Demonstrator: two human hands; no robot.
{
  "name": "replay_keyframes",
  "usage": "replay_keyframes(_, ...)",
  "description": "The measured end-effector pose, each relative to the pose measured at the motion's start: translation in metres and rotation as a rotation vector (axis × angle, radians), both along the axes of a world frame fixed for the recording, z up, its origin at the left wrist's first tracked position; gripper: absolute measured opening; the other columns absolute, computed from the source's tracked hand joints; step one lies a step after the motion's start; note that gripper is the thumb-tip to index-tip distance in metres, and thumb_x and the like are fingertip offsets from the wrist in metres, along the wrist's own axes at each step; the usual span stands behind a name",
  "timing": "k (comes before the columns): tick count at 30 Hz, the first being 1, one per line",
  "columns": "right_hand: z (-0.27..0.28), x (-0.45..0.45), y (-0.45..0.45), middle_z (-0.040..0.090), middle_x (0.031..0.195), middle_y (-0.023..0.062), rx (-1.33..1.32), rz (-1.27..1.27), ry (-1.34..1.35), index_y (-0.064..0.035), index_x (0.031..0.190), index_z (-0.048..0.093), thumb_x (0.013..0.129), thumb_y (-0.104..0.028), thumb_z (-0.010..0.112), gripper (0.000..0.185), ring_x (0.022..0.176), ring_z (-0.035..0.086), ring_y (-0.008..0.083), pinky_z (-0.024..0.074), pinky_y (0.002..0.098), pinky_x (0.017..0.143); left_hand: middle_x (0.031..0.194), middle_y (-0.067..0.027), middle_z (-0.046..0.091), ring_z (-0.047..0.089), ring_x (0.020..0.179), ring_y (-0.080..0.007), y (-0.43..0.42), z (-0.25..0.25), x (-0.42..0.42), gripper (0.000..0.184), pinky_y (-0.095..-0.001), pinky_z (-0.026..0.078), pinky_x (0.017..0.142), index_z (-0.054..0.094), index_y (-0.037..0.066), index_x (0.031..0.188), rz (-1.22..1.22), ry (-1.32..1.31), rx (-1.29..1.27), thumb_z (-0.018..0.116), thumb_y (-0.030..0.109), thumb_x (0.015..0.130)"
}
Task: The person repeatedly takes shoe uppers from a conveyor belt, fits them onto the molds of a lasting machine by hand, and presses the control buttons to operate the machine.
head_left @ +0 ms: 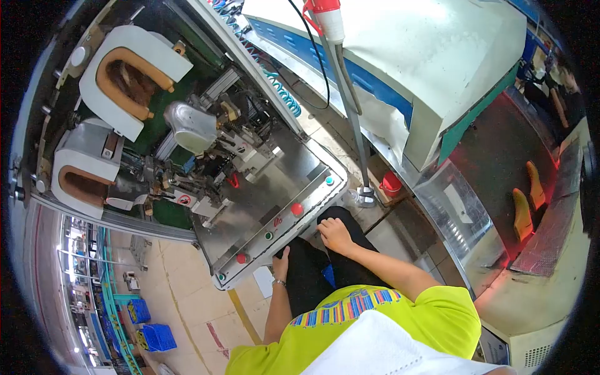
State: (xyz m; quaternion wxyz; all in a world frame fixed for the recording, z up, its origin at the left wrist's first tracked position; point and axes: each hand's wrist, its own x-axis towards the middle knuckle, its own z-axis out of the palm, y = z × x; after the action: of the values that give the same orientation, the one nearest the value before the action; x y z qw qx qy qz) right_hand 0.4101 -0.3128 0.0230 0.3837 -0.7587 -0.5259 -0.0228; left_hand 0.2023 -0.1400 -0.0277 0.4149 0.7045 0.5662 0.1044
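My right hand [335,235] rests on my right knee, its fingers loosely spread over the black trousers [350,226] and holding nothing. Against the outer side of my left thigh lies my left hand [281,265], partly turned away, with a stretched finger showing and no object visible in it. Just ahead of both hands is the machine's front panel [275,234], with a red button [297,209] and a green button [269,235]. Above its metal bed sits a silver shoe-shaped form [190,127], apart from my hands.
White U-shaped pads [112,81] with tan linings hang inside the machine. To the right, two yellow sole-shaped pieces [522,212] lie on a dark belt [494,150] under red light. A red cup [390,183] and blue crates [157,337] are on the floor.
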Motion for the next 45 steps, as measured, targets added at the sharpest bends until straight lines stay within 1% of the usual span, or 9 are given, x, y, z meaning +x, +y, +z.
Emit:
replay_keyframes(4,0.001,0.0,0.0,0.052,0.08,0.0064,0.033,-0.009,0.017,-0.0071,0.084,0.058,0.069,-0.01,0.059,0.015,0.08,0.05,0.0234,0.0379,0.0354,0.068,0.133,-0.0194,0.04,0.038,0.123,-0.0309,0.005,0.009,-0.003,0.092,-0.0333,0.03,0.102,0.034,-0.005,0.132,-0.007,-0.133,-0.214,0.069,0.052,0.069)
replay_keyframes(8,0.002,0.001,-0.001,0.052,0.08,0.0066,0.031,-0.008,0.034,-0.0071,0.084,0.058,0.069,-0.011,0.058,0.015,0.08,0.05,0.0236,0.038,0.0355,0.069,0.132,-0.0159,0.042,0.04,0.121,-0.0281,0.008,0.016,-0.003,0.09,-0.0338,0.034,0.099,0.034,-0.001,0.133,0.007,-0.232,-0.414,0.069,0.052,0.07)
replay_keyframes(10,0.004,0.001,-0.003,0.052,0.08,0.0066,0.046,-0.012,0.038,-0.0071,0.084,0.058,0.07,-0.011,0.058,0.015,0.08,0.05,0.0235,0.0379,0.0353,0.069,0.132,-0.0151,0.042,0.041,0.121,-0.0272,-0.002,0.039,0.004,0.089,-0.0343,0.036,0.098,0.034,0.0,0.133,0.025,-0.228,-0.46,0.07,0.051,0.07)
replay_keyframes(14,0.003,0.003,-0.003,0.052,0.08,0.0065,0.033,-0.011,0.046,-0.0072,0.083,0.058,0.07,-0.011,0.058,0.014,0.08,0.05,0.0232,0.0379,0.0352,0.069,0.131,-0.0152,0.042,0.042,0.12,-0.0272,0.012,0.006,-0.005,0.088,-0.0335,0.036,0.097,0.035,0.0,0.133,-0.027,-0.226,-0.346,0.071,0.049,0.07)
replay_keyframes(22,0.001,0.005,-0.002,0.052,0.079,0.0062,0.04,0.0,0.061,-0.0074,0.083,0.058,0.07,-0.011,0.058,0.014,0.079,0.05,0.0232,0.0378,0.0349,0.068,0.129,-0.0156,0.045,0.043,0.119,-0.0257,0.009,0.012,0.001,0.085,-0.0322,0.035,0.098,0.037,-0.003,0.13,-0.007,-0.125,-0.279,0.071,0.048,0.071)
replay_keyframes(25,0.001,0.005,-0.002,0.052,0.079,0.0063,0.034,-0.007,0.056,-0.0073,0.083,0.058,0.07,-0.011,0.058,0.014,0.079,0.05,0.0232,0.0378,0.0349,0.068,0.127,-0.0182,0.047,0.043,0.12,-0.0279,0.003,0.019,0.004,0.086,-0.0331,0.034,0.099,0.041,-0.006,0.127,-0.037,-0.12,-0.17,0.07,0.052,0.069)
replay_keyframes(31,0.003,0.005,-0.001,0.052,0.08,0.0062,0.022,-0.003,0.055,-0.0069,0.084,0.058,0.07,-0.012,0.058,0.014,0.079,0.05,0.0232,0.0379,0.0351,0.068,0.13,-0.0248,0.044,0.04,0.123,-0.0339,0.0,0.015,0.0,0.089,-0.0349,0.03,0.103,0.046,-0.007,0.122,0.01,0.086,0.011,0.066,0.06,0.067)
replay_keyframes(37,0.003,0.004,0.0,0.052,0.08,0.0063,0.014,-0.001,0.048,-0.0066,0.084,0.058,0.07,-0.012,0.058,0.015,0.08,0.05,0.0233,0.038,0.0351,0.069,0.131,-0.0257,0.041,0.035,0.126,-0.0354,0.002,0.01,-0.002,0.092,-0.0362,0.027,0.105,0.043,-0.007,0.126,-0.012,0.113,0.0,0.06,0.064,0.069)
replay_keyframes(45,0.004,0.003,0.001,0.053,0.081,0.0059,0.006,-0.002,0.04,-0.0069,0.086,0.059,0.069,-0.011,0.06,0.017,0.081,0.051,0.0229,0.0383,0.0353,0.069,0.133,-0.0248,0.039,0.033,0.127,-0.0356,0.002,0.004,-0.003,0.093,-0.0363,0.024,0.106,0.04,-0.006,0.128,-0.016,0.014,0.031,0.06,0.063,0.069)
